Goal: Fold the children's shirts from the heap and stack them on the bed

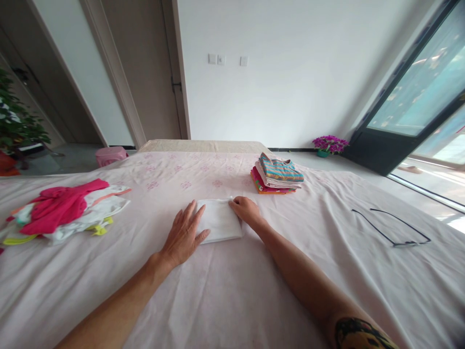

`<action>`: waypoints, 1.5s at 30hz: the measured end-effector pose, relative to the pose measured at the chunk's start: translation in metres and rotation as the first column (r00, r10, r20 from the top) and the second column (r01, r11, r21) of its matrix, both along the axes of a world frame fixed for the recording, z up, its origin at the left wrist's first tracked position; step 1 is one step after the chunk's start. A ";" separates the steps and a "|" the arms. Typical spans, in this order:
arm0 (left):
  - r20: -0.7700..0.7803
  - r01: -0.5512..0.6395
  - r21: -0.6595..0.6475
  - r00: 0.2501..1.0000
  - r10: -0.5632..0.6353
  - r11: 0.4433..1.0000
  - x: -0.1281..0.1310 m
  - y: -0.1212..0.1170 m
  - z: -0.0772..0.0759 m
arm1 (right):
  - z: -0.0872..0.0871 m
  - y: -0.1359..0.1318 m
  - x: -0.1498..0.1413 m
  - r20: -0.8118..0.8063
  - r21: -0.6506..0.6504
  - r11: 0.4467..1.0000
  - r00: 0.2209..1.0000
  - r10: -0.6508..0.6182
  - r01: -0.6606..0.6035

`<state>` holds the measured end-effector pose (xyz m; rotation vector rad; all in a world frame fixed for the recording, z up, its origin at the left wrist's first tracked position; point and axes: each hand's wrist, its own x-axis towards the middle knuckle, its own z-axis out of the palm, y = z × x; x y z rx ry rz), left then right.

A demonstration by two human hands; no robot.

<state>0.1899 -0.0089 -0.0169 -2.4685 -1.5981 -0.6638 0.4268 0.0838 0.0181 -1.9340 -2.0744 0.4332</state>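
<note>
Fingers (197, 216) of left hand (181, 238) loosely spread on folded white cloth (220, 222), right hand (247, 210) pinched at its far corner.

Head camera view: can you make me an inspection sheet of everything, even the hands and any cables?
Surface: pale pink cloth, wrinkled, flower print towards the far side.
Job's things: folded white cloth between the hands; loose clothes heap at left; folded clothes stack beyond, right.
Clutter: glasses at right, arms unfolded.
Hands: left hand spread at the white cloth's left edge; right hand at its far right corner, grip unclear.
Cables: nothing seen.
Surroundings: white wall, pink stool, purple flowers.
</note>
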 end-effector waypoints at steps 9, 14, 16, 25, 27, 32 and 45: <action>-0.124 0.171 -0.001 0.978 -0.170 0.985 0.006 -0.005 0.004 | -0.002 -0.018 -0.002 0.109 0.317 0.898 0.952 0.286 -0.306; -0.117 0.177 -0.025 0.977 -0.178 0.984 0.006 -0.005 0.002 | -0.008 -0.013 0.006 0.096 0.130 0.905 0.913 0.396 -0.406; -0.097 0.185 -0.031 0.978 -0.187 0.982 0.005 -0.005 0.003 | -0.008 -0.010 0.010 0.071 0.125 0.929 0.937 0.343 -0.350; -0.084 0.188 -0.027 0.978 -0.190 0.982 0.003 -0.005 0.000 | 0.006 -0.007 0.023 -0.337 -0.029 0.999 0.941 0.005 -0.016; -0.075 0.192 -0.016 0.979 -0.192 0.981 0.002 -0.004 -0.001 | 0.009 -0.009 0.020 -0.421 -0.174 0.984 0.906 -0.040 -0.038; -0.063 0.189 -0.007 0.980 -0.189 0.982 0.003 -0.004 -0.002 | 0.016 -0.011 0.003 -0.437 -0.309 0.948 0.897 -0.066 -0.081; 0.116 0.188 -0.007 0.976 -0.186 0.982 -0.002 -0.001 -0.006 | 0.013 -0.004 -0.013 -0.103 -0.146 0.989 0.994 -0.031 0.015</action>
